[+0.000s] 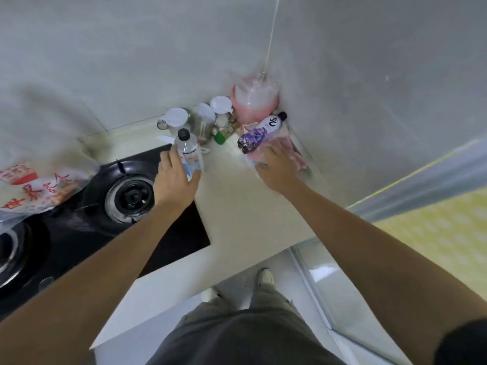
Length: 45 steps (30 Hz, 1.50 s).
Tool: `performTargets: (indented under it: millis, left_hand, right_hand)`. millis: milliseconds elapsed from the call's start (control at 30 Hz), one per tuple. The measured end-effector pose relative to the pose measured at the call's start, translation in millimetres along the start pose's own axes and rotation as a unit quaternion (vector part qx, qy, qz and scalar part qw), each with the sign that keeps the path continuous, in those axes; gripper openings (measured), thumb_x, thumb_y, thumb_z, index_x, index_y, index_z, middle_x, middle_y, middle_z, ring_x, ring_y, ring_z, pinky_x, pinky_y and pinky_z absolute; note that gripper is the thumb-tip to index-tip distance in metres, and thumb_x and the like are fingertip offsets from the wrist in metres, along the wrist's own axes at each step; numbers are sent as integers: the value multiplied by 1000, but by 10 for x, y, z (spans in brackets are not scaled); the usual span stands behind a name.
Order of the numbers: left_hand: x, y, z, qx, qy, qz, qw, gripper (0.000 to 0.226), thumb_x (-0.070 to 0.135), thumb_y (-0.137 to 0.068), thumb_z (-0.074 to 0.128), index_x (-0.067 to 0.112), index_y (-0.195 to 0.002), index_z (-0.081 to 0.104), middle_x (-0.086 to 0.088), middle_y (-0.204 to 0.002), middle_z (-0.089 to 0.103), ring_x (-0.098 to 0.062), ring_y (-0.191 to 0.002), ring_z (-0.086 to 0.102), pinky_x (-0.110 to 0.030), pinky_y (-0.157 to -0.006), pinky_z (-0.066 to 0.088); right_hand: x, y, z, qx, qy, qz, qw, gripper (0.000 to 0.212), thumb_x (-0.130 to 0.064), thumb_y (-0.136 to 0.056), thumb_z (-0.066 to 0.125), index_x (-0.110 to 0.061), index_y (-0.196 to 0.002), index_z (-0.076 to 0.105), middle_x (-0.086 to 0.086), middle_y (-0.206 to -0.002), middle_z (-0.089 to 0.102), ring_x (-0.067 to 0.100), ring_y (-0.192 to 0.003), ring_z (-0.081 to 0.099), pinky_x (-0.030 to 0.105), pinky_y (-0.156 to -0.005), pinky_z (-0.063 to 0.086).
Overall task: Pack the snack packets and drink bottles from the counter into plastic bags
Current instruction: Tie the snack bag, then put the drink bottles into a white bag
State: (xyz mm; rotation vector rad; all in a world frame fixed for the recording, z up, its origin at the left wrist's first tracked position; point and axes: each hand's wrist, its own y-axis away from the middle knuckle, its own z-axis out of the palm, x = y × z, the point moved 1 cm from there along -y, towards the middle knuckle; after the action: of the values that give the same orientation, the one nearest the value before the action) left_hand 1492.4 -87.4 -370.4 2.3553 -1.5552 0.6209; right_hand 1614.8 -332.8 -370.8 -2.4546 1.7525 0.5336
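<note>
A person at a kitchen counter (237, 201) reaches with both hands for drink bottles near the corner of the wall. The left hand (175, 177) wraps its fingers (164, 160) around a clear water bottle (189, 151) with a dark cap, which stands upright at the edge of the black gas stove (110, 206). The right hand (276, 169) grips the lower end of a purple-labelled drink bottle (259, 133), which lies tilted with its dark cap pointing toward the corner; a pink plastic bag (291, 151) sits crumpled under and beside that hand, and whether the fingers also pinch the bag cannot be told.

Red-printed snack packets (39, 185) in clear wrapping lie well apart on the far left of the stove, over a burner. Behind the bottles stand white-lidded jars (176, 118), a small green-capped bottle (220, 138) and a large pink container (254, 101) wedged in the corner.

The step in hand appears to be gathering the two bottles, with packing barely begun: no bottle or packet is visibly bagged. The next move likely calls for opening the mouth of the pink bag and lowering the bottles in one at a time, then fetching the snack packets across the stove.
</note>
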Motion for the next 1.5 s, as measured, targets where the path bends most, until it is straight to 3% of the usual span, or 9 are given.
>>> performTargets:
  millis: [167, 333, 533, 700, 967, 1067, 1200, 1333, 1500]
  left_hand:
    - [81, -335, 197, -8, 51, -88, 995, 92, 40, -93, 68, 8, -160, 14, -16, -147, 33, -38, -136, 42, -55, -96, 50]
    - [132, -597, 372, 12, 80, -156, 984, 89, 44, -94, 69, 11, -159, 18, -14, -149, 35, -36, -135, 45, -51, -96, 47]
    - [207, -777, 501, 56, 103, -206, 971, 82, 44, -91, 74, 11, -151, 30, -12, -146, 42, -32, -131, 49, -44, -96, 45]
    - [191, -855, 569, 84, 135, -226, 961, 68, 45, -90, 73, 11, -138, 40, -10, -136, 53, -31, -121, 55, -41, -91, 46]
    - [177, -785, 564, 109, 160, -224, 955, 60, 50, -86, 76, 16, -125, 46, -3, -123, 62, -26, -110, 61, -42, -86, 51]
    - [212, -697, 551, 106, 162, -222, 956, 62, 50, -86, 77, 18, -128, 46, -2, -127, 63, -25, -113, 61, -42, -88, 51]
    - [260, -512, 555, 97, 147, -228, 958, 64, 50, -85, 78, 17, -129, 45, -4, -126, 63, -27, -113, 61, -37, -84, 46]
    - [307, -282, 486, 93, 144, -258, 951, 65, 54, -84, 77, 19, -130, 46, -3, -126, 65, -28, -112, 62, -38, -86, 48]
    - [311, 49, 284, 115, 152, -271, 944, 56, 52, -86, 76, 20, -122, 48, 1, -114, 66, -19, -96, 61, -38, -83, 50]
  right_hand:
    - [314, -685, 90, -3, -69, 18, 997, 46, -44, -86, 66, -16, -121, 58, 7, -117, 64, 29, -110, 58, 45, -93, 47]
    - [495, -1262, 188, -12, -114, 54, 992, 63, -34, -87, 59, -6, -142, 49, 22, -142, 49, 40, -133, 45, 48, -112, 40]
    - [491, -1671, 156, 18, -243, 194, 950, 68, -27, -92, 68, -7, -149, 37, 21, -149, 35, 39, -126, 51, 38, -100, 46]
    - [541, -1940, 251, 11, -347, 296, 890, 83, -40, -91, 74, -4, -150, 29, 20, -147, 51, 38, -126, 59, 38, -98, 48]
    - [548, -1989, 313, 40, -406, 328, 852, 88, -44, -78, 87, -7, -142, 38, 15, -136, 62, 34, -115, 67, 38, -94, 54]
    - [525, -1878, 253, 63, -427, 311, 847, 83, -34, -73, 92, -9, -136, 44, 15, -133, 64, 33, -112, 68, 35, -91, 54]
    - [521, -1712, 178, 102, -457, 226, 854, 72, -39, -50, 95, -24, -107, 53, 4, -115, 72, 25, -98, 72, 42, -92, 60]
    - [377, -1523, 24, 75, -410, 115, 902, 65, -27, -63, 96, -17, -116, 60, -3, -112, 71, 14, -93, 66, 23, -81, 49]
    - [122, -1367, -69, 50, -378, 16, 924, 61, -33, -54, 94, -25, -104, 59, -5, -105, 69, 18, -95, 67, 41, -88, 57]
